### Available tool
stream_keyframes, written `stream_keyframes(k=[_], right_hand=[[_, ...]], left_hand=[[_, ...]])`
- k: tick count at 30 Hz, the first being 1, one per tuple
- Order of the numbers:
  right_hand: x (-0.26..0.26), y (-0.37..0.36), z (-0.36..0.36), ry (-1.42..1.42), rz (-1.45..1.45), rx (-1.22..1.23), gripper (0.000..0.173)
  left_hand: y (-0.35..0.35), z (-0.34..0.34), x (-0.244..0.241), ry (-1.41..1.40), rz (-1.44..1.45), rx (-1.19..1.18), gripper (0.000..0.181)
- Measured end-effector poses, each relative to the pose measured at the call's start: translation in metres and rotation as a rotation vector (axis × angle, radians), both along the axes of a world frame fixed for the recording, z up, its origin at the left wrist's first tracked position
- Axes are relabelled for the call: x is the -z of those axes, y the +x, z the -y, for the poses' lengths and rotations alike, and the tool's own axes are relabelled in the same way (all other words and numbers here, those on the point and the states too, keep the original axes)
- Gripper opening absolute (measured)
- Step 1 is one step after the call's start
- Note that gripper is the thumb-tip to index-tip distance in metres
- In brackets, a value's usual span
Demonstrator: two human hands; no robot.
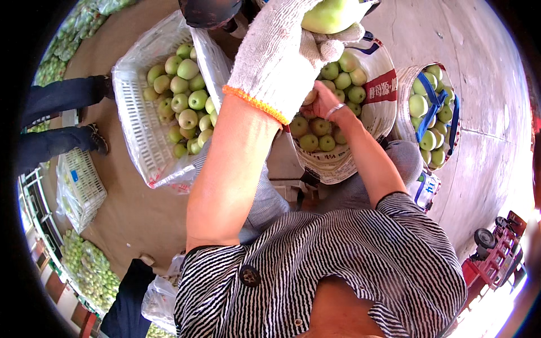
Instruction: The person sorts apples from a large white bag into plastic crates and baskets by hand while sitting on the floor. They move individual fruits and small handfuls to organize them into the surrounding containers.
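My left hand [291,55], in a white knit glove with an orange cuff, is raised close to the camera. Its fingers are closed around a large green apple [327,17], cut off partly by the glove. Lower down, my bare right hand [324,101], with a bracelet at the wrist, reaches into a woven bag [380,114] between my knees. It grips a green apple [310,97] there, its fingertips partly hidden. Several more apples [320,126] fill this bag. Left of it stands a white plastic crate [137,114], lined with clear film and holding many apples [187,119].
At right is a second woven bag [403,93] of apples with blue straps [431,105]. Another person's legs [63,99] stand at left, near a smaller crate [82,186]. Apple heaps [91,270] lie at the far left. A red vehicle [492,257] is at lower right.
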State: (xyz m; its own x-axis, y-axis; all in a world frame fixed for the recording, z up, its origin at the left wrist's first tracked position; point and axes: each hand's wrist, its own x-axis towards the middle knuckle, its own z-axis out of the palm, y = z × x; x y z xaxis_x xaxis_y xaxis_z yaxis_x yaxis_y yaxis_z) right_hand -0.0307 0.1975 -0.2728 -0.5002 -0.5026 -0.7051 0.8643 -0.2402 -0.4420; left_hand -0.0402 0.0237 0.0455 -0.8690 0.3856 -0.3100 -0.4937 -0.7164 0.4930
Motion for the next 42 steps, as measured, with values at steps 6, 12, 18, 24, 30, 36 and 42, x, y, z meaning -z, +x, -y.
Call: stream_keyframes(k=[6,12,18,24,30,36,42], right_hand=[[-0.12,0.006,-0.021,-0.491,-0.111,0.118,0.074],[-0.159,0.017,-0.057,-0.365,-0.293,0.094,0.066],[-0.163,0.062,-0.061,0.184,-0.47,0.063,0.054],[-0.236,0.136,-0.196,0.13,-0.754,0.642,0.063],[-0.078,0.276,-0.359,0.586,-0.28,0.806,0.05],[-0.007,0.365,-0.31,1.279,-0.117,0.059,0.037],[-0.059,0.276,-0.374,1.916,-0.805,-0.253,0.025]], left_hand=[[-0.008,-0.012,0.023,0.01,-0.125,-0.163,0.03],[-0.008,-0.021,0.029,0.014,-0.055,-0.124,0.028],[-0.007,-0.031,0.023,-0.014,-0.145,0.0,0.029],[-0.004,-0.037,0.007,0.142,0.016,0.169,0.041],[0.003,-0.04,0.017,0.327,-0.024,0.219,0.037],[0.005,-0.038,0.03,0.114,-0.162,0.106,0.037],[0.005,-0.037,0.018,0.099,0.015,0.008,0.036]])
